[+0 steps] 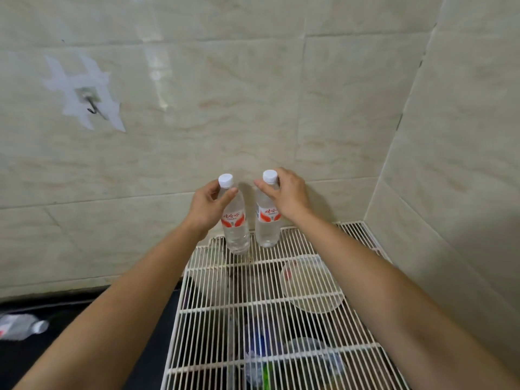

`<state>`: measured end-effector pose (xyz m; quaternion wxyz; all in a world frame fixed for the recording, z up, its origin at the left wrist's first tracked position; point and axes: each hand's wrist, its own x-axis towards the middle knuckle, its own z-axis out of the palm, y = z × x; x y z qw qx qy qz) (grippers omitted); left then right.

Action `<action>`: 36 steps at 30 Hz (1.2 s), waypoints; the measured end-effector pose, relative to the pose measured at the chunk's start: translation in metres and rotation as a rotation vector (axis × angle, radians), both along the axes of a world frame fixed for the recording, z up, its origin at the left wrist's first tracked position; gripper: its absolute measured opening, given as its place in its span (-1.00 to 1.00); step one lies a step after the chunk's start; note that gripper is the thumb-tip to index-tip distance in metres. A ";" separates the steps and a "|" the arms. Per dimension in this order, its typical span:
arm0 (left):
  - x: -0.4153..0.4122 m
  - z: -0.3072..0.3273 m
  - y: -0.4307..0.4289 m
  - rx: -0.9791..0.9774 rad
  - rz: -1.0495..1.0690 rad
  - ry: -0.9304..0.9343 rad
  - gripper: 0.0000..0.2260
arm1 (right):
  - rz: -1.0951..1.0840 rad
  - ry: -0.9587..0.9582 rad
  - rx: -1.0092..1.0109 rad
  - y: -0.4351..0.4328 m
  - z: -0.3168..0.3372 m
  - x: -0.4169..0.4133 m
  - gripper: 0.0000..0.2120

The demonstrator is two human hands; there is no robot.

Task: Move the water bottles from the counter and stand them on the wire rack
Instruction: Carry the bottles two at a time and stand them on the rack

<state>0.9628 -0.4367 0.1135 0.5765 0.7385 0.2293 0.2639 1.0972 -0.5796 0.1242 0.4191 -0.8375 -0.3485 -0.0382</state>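
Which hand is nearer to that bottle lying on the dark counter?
Left. The left hand holds a bottle up at the rack's back edge; the right hand is farther right of the lying bottle.

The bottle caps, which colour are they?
Both caps are white, shown in the head view.

Dim, soft light; glare streak on the wall tiles [157,77]; edges warped and blurry.

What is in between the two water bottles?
Nothing: in the head view, only bare wall tile shows between the left bottle and the right bottle.
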 end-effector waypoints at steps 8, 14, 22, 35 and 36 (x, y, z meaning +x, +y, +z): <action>-0.007 -0.022 0.009 0.018 0.003 0.054 -0.33 | 0.083 0.265 0.047 -0.005 -0.030 -0.001 -0.21; -0.028 -0.098 -0.001 0.079 -0.044 0.376 -0.23 | 0.121 0.553 -0.038 -0.032 -0.087 -0.011 -0.07; -0.023 -0.144 -0.016 0.302 0.086 0.408 -0.52 | 0.002 0.432 -0.082 -0.029 -0.143 -0.023 -0.46; -0.008 -0.156 -0.019 0.437 0.212 0.510 -0.56 | -0.116 0.233 -0.179 -0.020 -0.170 -0.017 -0.40; -0.008 -0.154 -0.020 0.448 0.213 0.517 -0.56 | -0.117 0.225 -0.186 -0.020 -0.171 -0.016 -0.41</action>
